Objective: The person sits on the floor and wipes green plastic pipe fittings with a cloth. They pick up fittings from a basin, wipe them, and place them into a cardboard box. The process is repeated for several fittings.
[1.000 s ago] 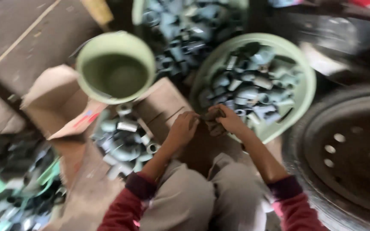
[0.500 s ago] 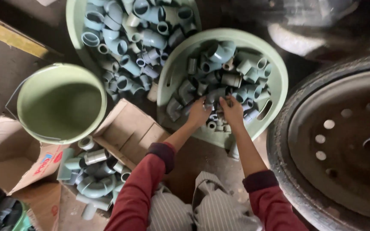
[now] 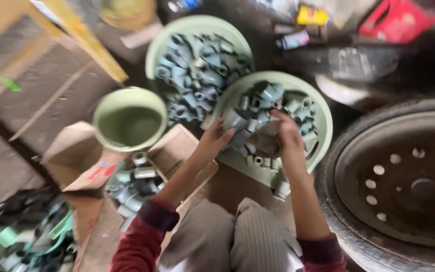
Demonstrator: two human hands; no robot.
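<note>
Grey-blue pipe fittings [image 3: 273, 108], elbows and couplers, lie jumbled in a round pale-green basin [image 3: 318, 108] tilted against another.

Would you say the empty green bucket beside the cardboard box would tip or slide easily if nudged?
Probably. The green bucket looks like empty thin plastic, so likely light. It seems to rest partly on the cardboard box flap, so it may wobble or tip.

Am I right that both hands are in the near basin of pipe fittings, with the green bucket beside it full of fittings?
Not quite. In the head view the green bucket is empty, showing only its bare inside. The rest holds: the left hand and right hand are both in the near basin among the pipe fittings.
</note>
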